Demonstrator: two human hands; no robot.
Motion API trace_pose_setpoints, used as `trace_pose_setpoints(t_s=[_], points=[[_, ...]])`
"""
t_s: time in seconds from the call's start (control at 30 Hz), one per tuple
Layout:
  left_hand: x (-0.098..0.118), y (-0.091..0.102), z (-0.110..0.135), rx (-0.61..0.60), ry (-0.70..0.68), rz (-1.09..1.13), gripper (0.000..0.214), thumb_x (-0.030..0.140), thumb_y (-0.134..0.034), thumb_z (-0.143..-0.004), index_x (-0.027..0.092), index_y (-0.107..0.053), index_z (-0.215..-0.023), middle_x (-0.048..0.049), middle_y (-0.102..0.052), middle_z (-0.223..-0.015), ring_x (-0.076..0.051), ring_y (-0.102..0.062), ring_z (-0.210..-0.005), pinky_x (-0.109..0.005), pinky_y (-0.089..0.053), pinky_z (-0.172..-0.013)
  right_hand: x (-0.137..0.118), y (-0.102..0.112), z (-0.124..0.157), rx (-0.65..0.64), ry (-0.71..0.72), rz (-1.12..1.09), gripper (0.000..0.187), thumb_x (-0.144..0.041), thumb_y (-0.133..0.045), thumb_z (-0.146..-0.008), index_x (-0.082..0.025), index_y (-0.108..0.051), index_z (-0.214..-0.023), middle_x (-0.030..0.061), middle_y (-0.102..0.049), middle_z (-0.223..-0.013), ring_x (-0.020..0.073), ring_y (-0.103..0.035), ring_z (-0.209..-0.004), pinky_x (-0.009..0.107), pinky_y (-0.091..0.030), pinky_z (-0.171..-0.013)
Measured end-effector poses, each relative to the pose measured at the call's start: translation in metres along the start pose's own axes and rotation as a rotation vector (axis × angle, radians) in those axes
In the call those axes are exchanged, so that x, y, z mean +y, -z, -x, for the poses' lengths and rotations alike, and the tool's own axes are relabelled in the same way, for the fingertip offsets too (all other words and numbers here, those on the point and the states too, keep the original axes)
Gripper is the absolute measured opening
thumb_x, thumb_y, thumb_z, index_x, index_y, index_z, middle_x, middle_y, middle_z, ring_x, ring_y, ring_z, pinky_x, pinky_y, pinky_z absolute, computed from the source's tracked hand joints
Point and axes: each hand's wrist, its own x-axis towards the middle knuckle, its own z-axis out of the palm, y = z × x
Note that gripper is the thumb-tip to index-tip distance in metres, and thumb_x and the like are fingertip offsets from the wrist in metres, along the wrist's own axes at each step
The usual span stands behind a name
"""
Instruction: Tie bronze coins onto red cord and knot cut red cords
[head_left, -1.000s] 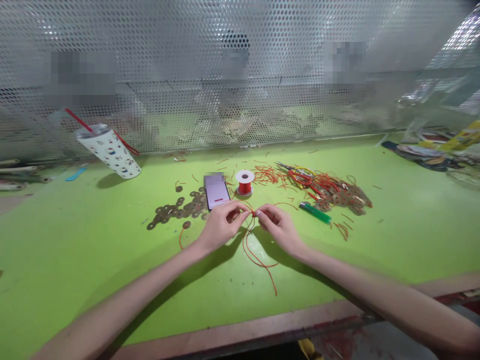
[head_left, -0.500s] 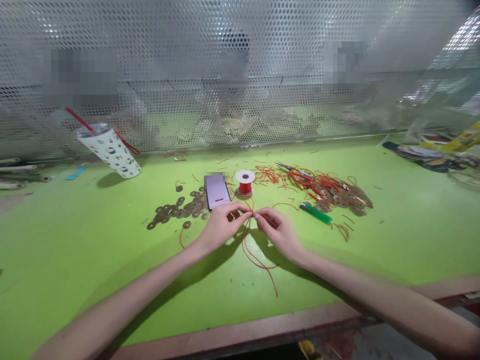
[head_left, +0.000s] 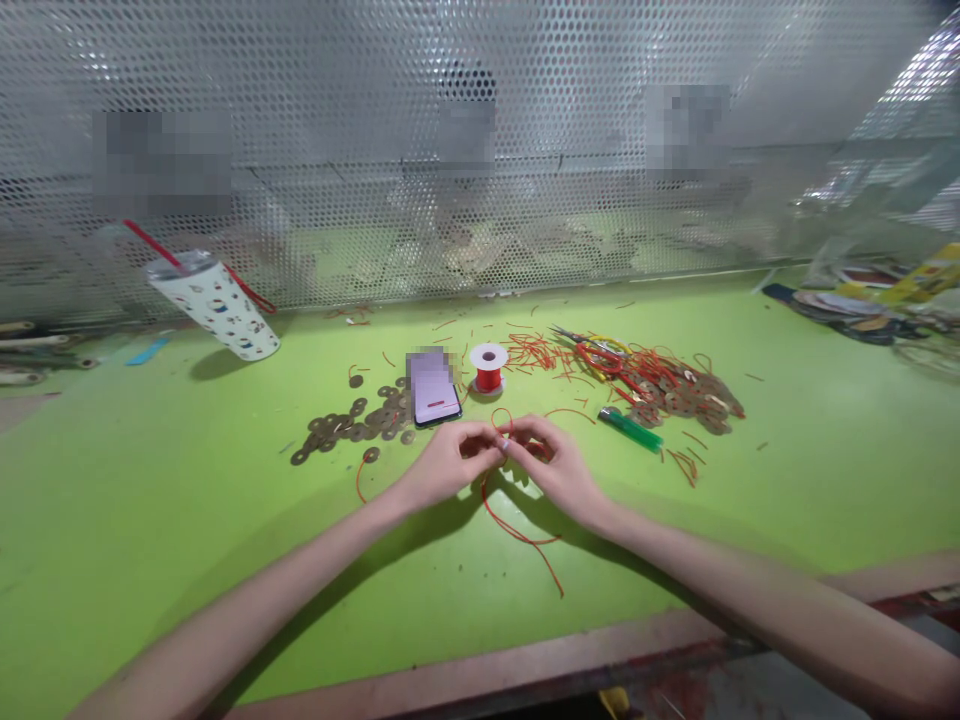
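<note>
My left hand (head_left: 454, 462) and my right hand (head_left: 551, 458) meet at the middle of the green table, fingertips pinched together on a thin red cord (head_left: 517, 533). A small loop of the cord rises above the fingertips, and its loose ends trail down toward the table's front edge. The exact crossing of the cord is hidden by my fingers. Just beyond the hands stand a spool of red cord (head_left: 489, 378) and a phone (head_left: 435, 388) lying face up. A single coin (head_left: 370, 455) with a cord strand lies left of my left hand.
Loose round coins (head_left: 334, 428) with holes are spread at left. On the right lie a green lighter (head_left: 631, 430), scissors (head_left: 600, 355) and a heap of corded coins (head_left: 686, 395). A patterned tumbler (head_left: 217, 305) leans by the perforated metal screen (head_left: 337, 230).
My fingertips have dropped slightly and drawn closer together. A small cord loop now stands above them, and the trailing cord has shifted a little.
</note>
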Motion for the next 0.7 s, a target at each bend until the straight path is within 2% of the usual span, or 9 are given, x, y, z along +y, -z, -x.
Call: trace_pose_setpoints(t_s=[0.13, 0.23, 0.4, 0.57, 0.7], points=[[-0.0042, -0.0019, -0.0014, -0.002, 0.042, 0.085, 0.021, 0.033, -0.072, -0.080, 0.012, -0.073, -0.084, -0.0080, -0.073, -0.081, -0.018, -0.063, -0.072, -0.031, -0.049, -0.070, -0.0015, 0.0002, -0.0002, 0.048, 0.048, -0.006, 0.019, -0.039, -0.068, -0.088, -0.020, -0.071, -0.090, 0.0056, -0.069, -0.090, 0.0195, -0.064, -0.085, 0.031, -0.050, -0.072], [-0.0044, -0.0020, -0.0024, 0.000, 0.061, 0.132, 0.025, 0.036, -0.075, -0.078, 0.012, -0.074, -0.086, -0.0080, -0.074, -0.082, -0.018, -0.064, -0.073, -0.031, -0.049, -0.071, -0.0028, -0.0003, -0.0015, 0.055, -0.026, -0.081, 0.022, -0.041, -0.068, -0.087, -0.019, -0.068, -0.086, 0.0040, -0.068, -0.084, 0.0179, -0.063, -0.079, 0.029, -0.050, -0.068], [0.0004, -0.0022, -0.0009, 0.011, 0.083, 0.111, 0.026, 0.039, -0.074, -0.079, 0.014, -0.071, -0.084, -0.0032, -0.068, -0.071, -0.011, -0.055, -0.057, -0.024, -0.042, -0.054, -0.0020, -0.0024, -0.0016, 0.053, -0.095, -0.153, 0.028, -0.047, -0.067, -0.086, -0.019, -0.062, -0.085, 0.0009, -0.064, -0.076, 0.0133, -0.056, -0.063, 0.026, -0.045, -0.057], [0.0032, -0.0023, 0.0003, -0.041, 0.092, 0.135, 0.030, 0.043, -0.071, -0.082, 0.014, -0.068, -0.087, -0.0022, -0.067, -0.071, -0.006, -0.047, -0.045, -0.022, -0.035, -0.044, 0.0001, -0.0024, 0.0006, 0.056, -0.083, -0.138, 0.028, -0.048, -0.065, -0.088, -0.020, -0.060, -0.090, -0.0002, -0.062, -0.075, 0.0132, -0.055, -0.062, 0.026, -0.044, -0.056], [0.0012, -0.0004, -0.0004, -0.003, 0.100, 0.162, 0.032, 0.045, -0.071, -0.083, 0.014, -0.066, -0.088, -0.0022, -0.066, -0.070, -0.004, -0.043, -0.040, -0.020, -0.030, -0.040, 0.0021, -0.0004, -0.0012, 0.052, -0.072, -0.115, 0.028, -0.048, -0.061, -0.091, -0.020, -0.059, -0.098, 0.0006, -0.062, -0.079, 0.0143, -0.058, -0.067, 0.027, -0.047, -0.060]])
